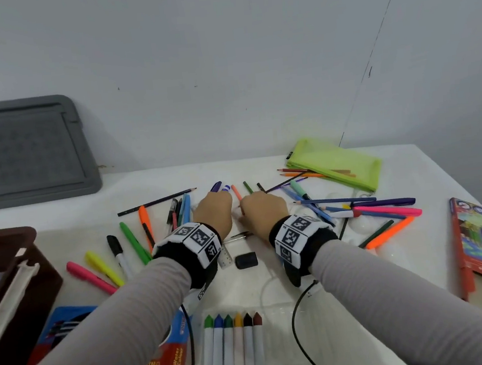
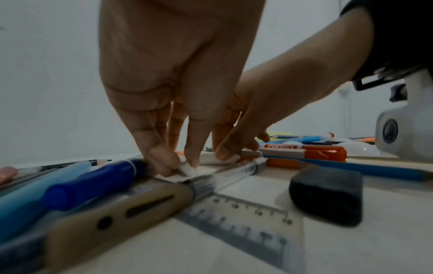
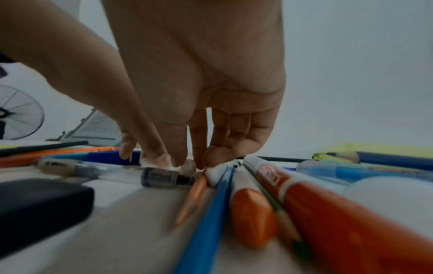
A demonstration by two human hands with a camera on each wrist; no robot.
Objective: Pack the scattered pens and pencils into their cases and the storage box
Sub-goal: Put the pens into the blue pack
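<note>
- The white worktop (image 1: 262, 168) is carrying pens fanning out from its centre.
- The lime pencil case (image 1: 336, 163) is lying at 1 o'clock, long axis running toward 4 o'clock.
- The left hand (image 1: 213, 212) and right hand (image 1: 262, 208) are meeting at centre, fingers (image 2: 161, 157) pinching a small white piece (image 2: 187, 169).

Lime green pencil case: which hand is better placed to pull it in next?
Right. The lime green pencil case lies at the table's far right, nearer the right hand; the left hand would have to cross over it.

Both hands (image 1: 238, 209) fingers down, pinching.
</note>
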